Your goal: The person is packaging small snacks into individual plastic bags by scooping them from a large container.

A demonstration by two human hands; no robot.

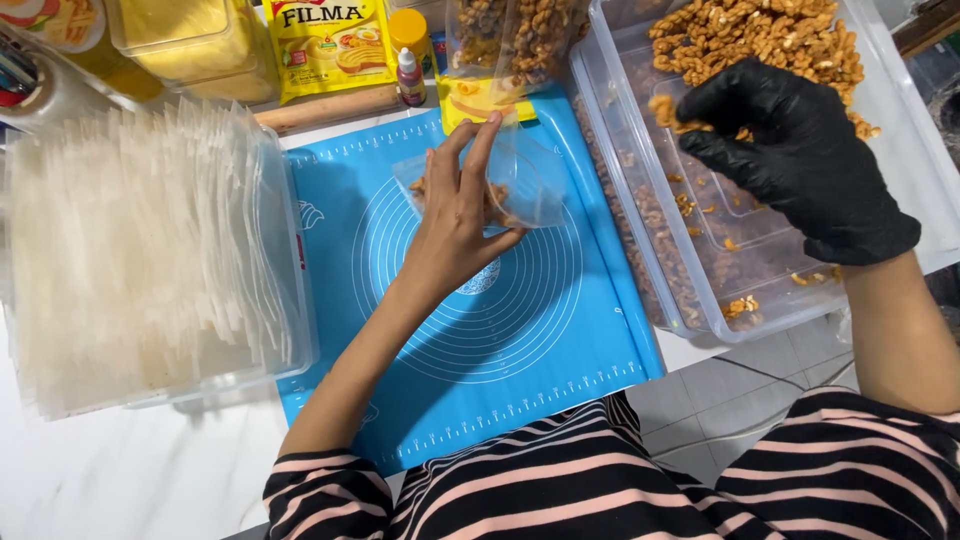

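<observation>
My left hand, bare, holds a small clear plastic bag open above the blue silicone mat; a few walnut pieces lie inside the bag. My right hand wears a black glove and is closed on a bunch of walnut pieces inside the clear plastic bin at the right. A heap of walnuts fills the far end of that bin, with crumbs scattered over its floor.
A clear box stacked with empty plastic bags stands at the left. Behind the mat are a wooden rolling pin, a yellow packet, a small dropper bottle, a yellow tub and a bag of walnuts.
</observation>
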